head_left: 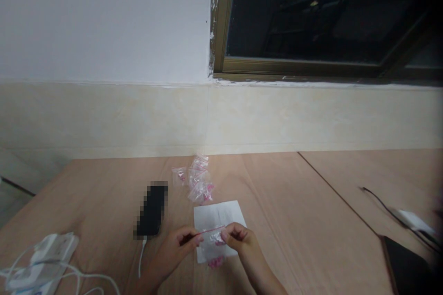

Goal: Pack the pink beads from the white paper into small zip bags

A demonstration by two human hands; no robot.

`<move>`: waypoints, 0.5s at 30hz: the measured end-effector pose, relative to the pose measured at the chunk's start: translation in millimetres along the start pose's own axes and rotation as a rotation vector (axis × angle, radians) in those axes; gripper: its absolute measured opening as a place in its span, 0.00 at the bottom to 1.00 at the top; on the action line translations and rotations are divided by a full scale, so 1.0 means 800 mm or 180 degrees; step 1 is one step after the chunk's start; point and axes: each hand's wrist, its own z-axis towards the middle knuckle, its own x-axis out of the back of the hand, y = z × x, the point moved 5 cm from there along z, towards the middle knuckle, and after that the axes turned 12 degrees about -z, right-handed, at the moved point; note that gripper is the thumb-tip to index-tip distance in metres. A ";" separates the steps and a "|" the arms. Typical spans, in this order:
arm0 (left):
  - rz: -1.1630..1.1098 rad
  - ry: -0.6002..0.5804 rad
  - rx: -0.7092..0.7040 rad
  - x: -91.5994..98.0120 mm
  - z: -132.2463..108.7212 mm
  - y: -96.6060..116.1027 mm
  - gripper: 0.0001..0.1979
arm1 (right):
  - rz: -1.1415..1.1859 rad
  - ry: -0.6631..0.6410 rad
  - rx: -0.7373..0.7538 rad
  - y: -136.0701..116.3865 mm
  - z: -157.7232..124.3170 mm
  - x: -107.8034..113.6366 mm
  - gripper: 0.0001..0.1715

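A small clear zip bag (215, 236) with a red line along its top is stretched between my hands, with some pink pieces inside. My left hand (183, 242) pinches its left top corner. At the right top corner, my right hand (238, 236) is closed on the same bag. Beneath it lies a white sheet of paper (221, 212) with faint print. Loose pink pieces (216, 262) are heaped at the paper's near edge; they are too small to tell their kind. Beyond the paper, several filled zip bags (200, 184) lie in a pile, also holding pink pieces.
A black phone (152, 212) with a white cable lies left of my hands. At the near left is a white power strip (51, 258) with tangled cords. A dark flat object (408, 262) and a black cable (384, 205) are on the right of the wooden table (294, 221).
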 end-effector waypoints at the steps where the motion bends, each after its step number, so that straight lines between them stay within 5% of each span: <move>1: 0.0060 0.0045 -0.0016 0.001 0.002 0.000 0.14 | 0.0019 0.0001 0.0046 -0.002 0.001 -0.001 0.16; 9: 0.0128 0.0218 -0.0335 0.005 0.036 0.011 0.15 | -0.0197 0.0511 0.0389 -0.019 0.061 0.022 0.16; 15: 0.0282 0.0769 -0.0204 0.033 0.038 -0.021 0.18 | -0.1807 0.1230 0.0508 -0.027 0.167 0.052 0.26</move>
